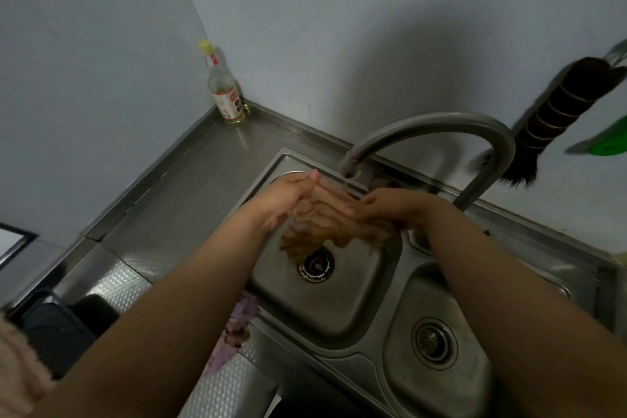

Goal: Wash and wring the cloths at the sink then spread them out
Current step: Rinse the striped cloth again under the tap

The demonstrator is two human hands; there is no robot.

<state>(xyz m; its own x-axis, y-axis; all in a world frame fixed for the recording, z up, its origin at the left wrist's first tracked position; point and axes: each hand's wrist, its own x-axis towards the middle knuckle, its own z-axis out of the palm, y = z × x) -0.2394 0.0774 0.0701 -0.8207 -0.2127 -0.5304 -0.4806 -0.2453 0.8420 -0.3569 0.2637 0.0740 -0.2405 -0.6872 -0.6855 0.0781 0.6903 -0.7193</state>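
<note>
So we've got both hands on the cloth (325,227), a brownish wet bundle held up over the big basin (339,299) of the sink. Our left hand (288,200) is wrapped round its left end, thumb poking up at the top, and our right hand (383,209) is clamped on the other end with the fingers curled over it, so the cloth is bunched tight between the two. It looks twisted into ropey folds, though it's blurry enough that we can't tell how hard it's being wrung. Right above the grip is the tap (437,142), its spout ending just over the cloth with a thin stream of water (347,185) dropping onto it. Straight below the cloth sits the drain (316,266). Off to the right of our right arm is the small basin (441,366) with its own strainer (434,341). Down by our left forearm a purple cloth (242,322) lies on the sink's front edge, partly hidden under the arm. Further out, back-left in the corner of the counter (190,180), stands a bottle (224,85) with a yellow cap, and up on the wall to the right hangs a dark brush (556,119).
</note>
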